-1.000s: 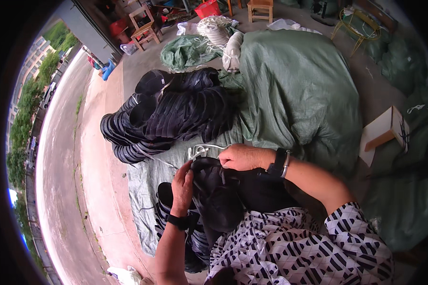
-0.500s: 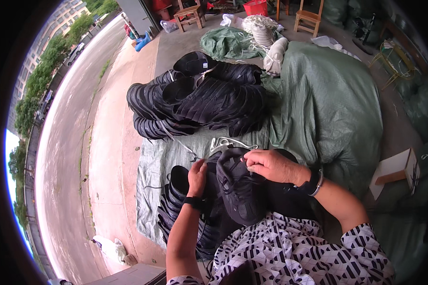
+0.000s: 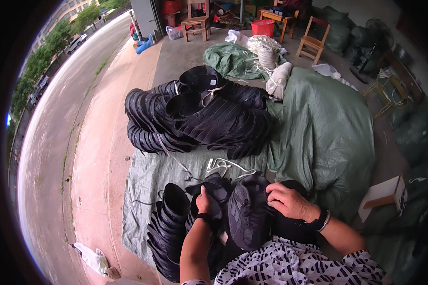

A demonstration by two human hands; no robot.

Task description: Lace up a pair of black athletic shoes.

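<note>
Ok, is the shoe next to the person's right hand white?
No, the shoe next to the right hand is black, and its laces are dark too.

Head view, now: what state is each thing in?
Black shoe: laced, toe toward the person
Left hand: thumb up, grip unclear
Right hand: fingers curled beside the shoe
Shoe pile: heaped, nested in rows
White cord: loose, looped
Pale green sheet: spread, wrinkled
Dark green cover: bulging, creased
Red bucket: upright
Wooden chairs: upright
</note>
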